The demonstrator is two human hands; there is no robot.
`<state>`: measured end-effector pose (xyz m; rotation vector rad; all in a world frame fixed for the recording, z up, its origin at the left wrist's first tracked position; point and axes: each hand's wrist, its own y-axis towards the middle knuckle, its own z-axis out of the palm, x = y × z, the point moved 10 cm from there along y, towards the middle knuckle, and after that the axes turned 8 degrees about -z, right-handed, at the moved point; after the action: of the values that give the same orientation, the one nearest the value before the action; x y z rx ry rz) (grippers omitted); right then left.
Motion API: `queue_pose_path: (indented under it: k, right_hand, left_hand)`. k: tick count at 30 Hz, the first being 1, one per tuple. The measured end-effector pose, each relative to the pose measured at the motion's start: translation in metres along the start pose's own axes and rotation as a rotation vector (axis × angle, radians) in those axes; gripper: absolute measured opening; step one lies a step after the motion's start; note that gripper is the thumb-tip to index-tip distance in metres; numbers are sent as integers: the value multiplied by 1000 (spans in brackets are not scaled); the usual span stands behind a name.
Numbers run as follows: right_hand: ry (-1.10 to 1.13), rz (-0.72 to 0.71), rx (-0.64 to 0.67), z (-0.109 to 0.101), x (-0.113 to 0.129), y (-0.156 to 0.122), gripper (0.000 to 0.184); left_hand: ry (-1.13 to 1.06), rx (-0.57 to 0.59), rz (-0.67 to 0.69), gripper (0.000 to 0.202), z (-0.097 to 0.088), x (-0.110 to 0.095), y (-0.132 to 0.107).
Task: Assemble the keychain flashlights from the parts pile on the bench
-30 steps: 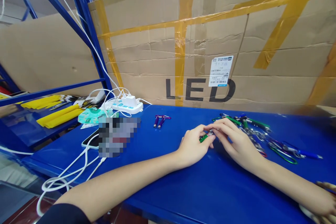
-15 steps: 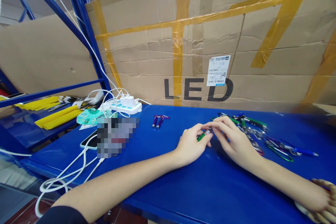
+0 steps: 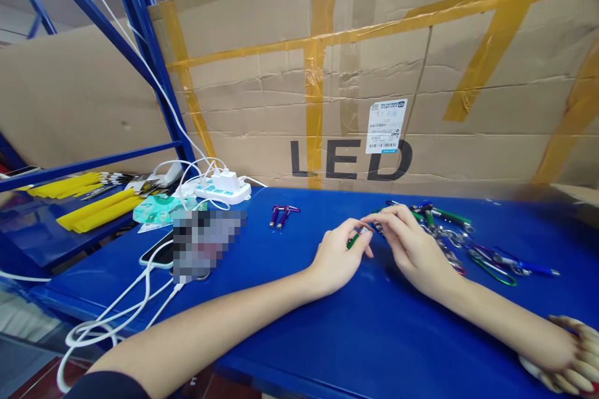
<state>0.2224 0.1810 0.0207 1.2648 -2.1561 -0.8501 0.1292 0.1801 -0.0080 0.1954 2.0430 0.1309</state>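
My left hand (image 3: 339,259) is closed around a small green metal cylinder (image 3: 353,240) with a silver end that points up and right. My right hand (image 3: 414,249) arches over from the right. Its fingertips meet at the cylinder's silver end, close to my left fingertips. Whatever they pinch is hidden. Behind the right hand lies a pile of carabiner keychains (image 3: 452,234) in green, blue, purple and red, with silver rings. A pair of purple cylinders (image 3: 282,218), joined at the top by a purple piece, lies apart on the blue table (image 3: 355,336).
A white power strip (image 3: 238,192) with plugs and white cables (image 3: 100,330) occupies the left. A phone (image 3: 156,252), a blurred-out patch and a teal packet (image 3: 156,209) lie nearby. Yellow items (image 3: 98,209) rest on the left shelf. A cardboard box (image 3: 262,112) stands behind.
The view shifts slightly, moving the scene a little left. Both hands keep nearly the same pose, and the green cylinder stays in the left hand.
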Motion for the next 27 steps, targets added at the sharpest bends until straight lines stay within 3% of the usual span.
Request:
queue_pose_path:
  k: [27]
  right_hand:
    - [89, 22, 101, 11, 4, 0, 29]
  left_hand:
    - [-19, 26, 25, 18, 4, 5, 2]
